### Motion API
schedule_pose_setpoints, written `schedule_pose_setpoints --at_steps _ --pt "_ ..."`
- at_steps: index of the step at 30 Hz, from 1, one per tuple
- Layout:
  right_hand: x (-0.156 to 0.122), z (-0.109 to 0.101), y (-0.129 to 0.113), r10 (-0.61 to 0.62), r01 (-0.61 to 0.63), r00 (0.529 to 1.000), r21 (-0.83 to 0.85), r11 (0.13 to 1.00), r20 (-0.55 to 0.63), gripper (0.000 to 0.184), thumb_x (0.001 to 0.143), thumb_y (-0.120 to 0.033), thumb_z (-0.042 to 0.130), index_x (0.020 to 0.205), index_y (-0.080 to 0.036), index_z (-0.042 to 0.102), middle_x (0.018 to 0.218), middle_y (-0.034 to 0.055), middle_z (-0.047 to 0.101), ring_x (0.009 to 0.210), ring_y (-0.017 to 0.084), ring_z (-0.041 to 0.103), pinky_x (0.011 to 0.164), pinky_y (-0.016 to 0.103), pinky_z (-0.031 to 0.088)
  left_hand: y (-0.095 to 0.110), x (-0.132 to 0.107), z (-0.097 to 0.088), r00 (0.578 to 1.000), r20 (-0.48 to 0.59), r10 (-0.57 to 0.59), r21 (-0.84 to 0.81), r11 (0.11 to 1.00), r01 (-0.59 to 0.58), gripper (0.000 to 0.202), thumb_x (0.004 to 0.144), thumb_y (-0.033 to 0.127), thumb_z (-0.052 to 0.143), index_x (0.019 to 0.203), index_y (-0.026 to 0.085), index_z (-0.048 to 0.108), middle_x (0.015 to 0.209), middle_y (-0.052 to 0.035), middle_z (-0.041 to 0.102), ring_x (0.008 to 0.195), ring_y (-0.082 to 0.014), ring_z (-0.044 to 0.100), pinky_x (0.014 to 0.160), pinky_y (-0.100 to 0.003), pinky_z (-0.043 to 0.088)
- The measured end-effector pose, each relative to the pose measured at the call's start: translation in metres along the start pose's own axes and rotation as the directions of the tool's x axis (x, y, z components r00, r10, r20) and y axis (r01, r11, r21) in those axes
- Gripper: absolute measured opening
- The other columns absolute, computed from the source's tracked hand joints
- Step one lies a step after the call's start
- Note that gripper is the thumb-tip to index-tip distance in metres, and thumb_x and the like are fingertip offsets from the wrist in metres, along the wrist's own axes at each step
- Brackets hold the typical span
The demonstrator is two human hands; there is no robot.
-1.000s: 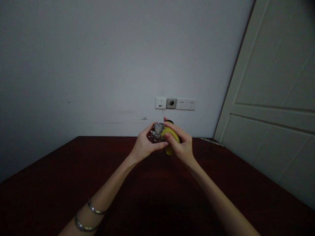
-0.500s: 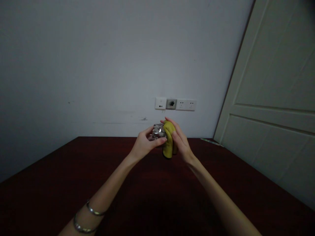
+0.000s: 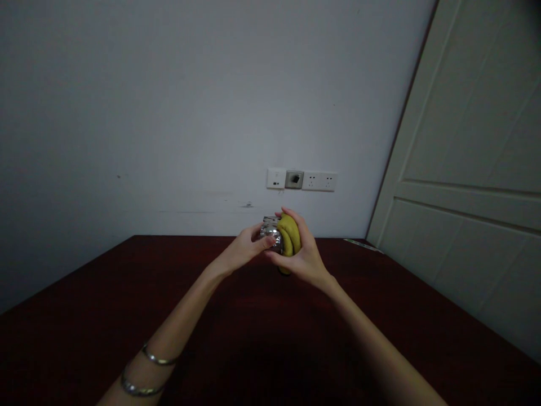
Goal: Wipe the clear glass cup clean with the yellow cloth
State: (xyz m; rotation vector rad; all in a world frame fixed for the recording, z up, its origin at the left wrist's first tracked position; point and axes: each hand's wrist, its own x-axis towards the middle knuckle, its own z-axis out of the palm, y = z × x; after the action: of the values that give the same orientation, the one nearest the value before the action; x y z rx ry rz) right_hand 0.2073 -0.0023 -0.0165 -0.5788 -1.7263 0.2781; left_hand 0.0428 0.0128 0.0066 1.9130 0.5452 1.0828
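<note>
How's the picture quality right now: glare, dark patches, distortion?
Head view: dim overall, the table sinking to near black at bottom centre; head view: bright glints on the shiny object in the left hand; head view: the door leans, probably wide-angle stretch; head view: the yellow cloth slightly blurred.

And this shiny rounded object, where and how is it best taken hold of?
The shiny rounded object is probably best gripped around its left side, coming from the left, as the left hand does, thumb across the near face. Its curved body suits a wrapped hold, and the yellow cloth in the right hand sits against its right side.
</note>
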Motion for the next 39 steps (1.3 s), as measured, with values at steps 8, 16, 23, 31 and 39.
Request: schedule_pose_setpoints --at_steps 8,16,23,31,39 --pt "0.005 0.004 -0.002 0.305 -0.278 0.948 0.231 0.932 -0.091 0.081 0.059 -0.039 0.080 0.129 -0.022 0.043 0.111 0.0065 0.060 0.097 0.022 0.061 0.091 0.039 0.050 -0.005 -0.006 -0.016 0.999 -0.051 0.001 0.413 0.910 0.020 0.112 0.053 0.043 0.084 0.145 0.020 0.025 0.144 -0.0195 0.039 0.133 -0.0349 0.038 0.109 -0.052 0.028" --pt "0.005 0.006 -0.008 0.331 -0.311 0.943 0.274 0.910 -0.030 0.081 0.062 -0.041 0.078 0.131 -0.023 0.039 0.110 0.0060 0.061 0.098 0.021 0.061 0.092 0.039 0.049 0.001 -0.006 -0.005 0.977 -0.123 0.176 0.520 0.850 -0.088 0.093 0.052 0.034 0.086 0.134 0.016 0.046 0.135 -0.0128 0.053 0.126 -0.0276 0.048 0.110 -0.044 0.032" --pt "-0.003 0.011 -0.002 0.177 -0.161 0.983 0.225 0.961 -0.052 0.050 0.087 -0.048 0.051 0.131 -0.028 0.044 0.140 0.0057 0.047 0.130 0.023 0.042 0.111 0.043 0.030 -0.008 -0.001 0.002 0.957 -0.254 0.142 0.390 0.920 -0.033 0.081 0.058 0.037 0.082 0.129 0.016 0.050 0.119 -0.0111 0.064 0.108 -0.0272 0.061 0.096 -0.042 0.048" --pt "0.006 0.009 0.002 0.198 -0.139 0.955 0.260 0.956 -0.221 0.038 0.088 -0.046 0.050 0.120 -0.025 0.056 0.132 0.0077 0.057 0.123 0.022 0.052 0.107 0.045 0.036 0.003 -0.005 0.010 0.986 -0.146 0.085 0.166 0.984 -0.060 0.088 0.053 0.029 0.085 0.131 0.015 0.047 0.124 -0.0140 0.060 0.105 -0.0276 0.063 0.092 -0.043 0.052" --pt "0.005 0.001 -0.008 0.023 -0.002 0.991 0.158 0.987 -0.131 0.031 0.084 -0.037 0.059 0.115 -0.029 0.061 0.137 0.0037 0.053 0.127 0.022 0.049 0.108 0.045 0.035 0.001 -0.005 0.010 0.984 -0.171 0.057 0.134 0.990 -0.034 0.089 0.056 0.025 0.084 0.134 0.018 0.043 0.128 -0.0152 0.056 0.095 -0.0257 0.066 0.083 -0.041 0.056"
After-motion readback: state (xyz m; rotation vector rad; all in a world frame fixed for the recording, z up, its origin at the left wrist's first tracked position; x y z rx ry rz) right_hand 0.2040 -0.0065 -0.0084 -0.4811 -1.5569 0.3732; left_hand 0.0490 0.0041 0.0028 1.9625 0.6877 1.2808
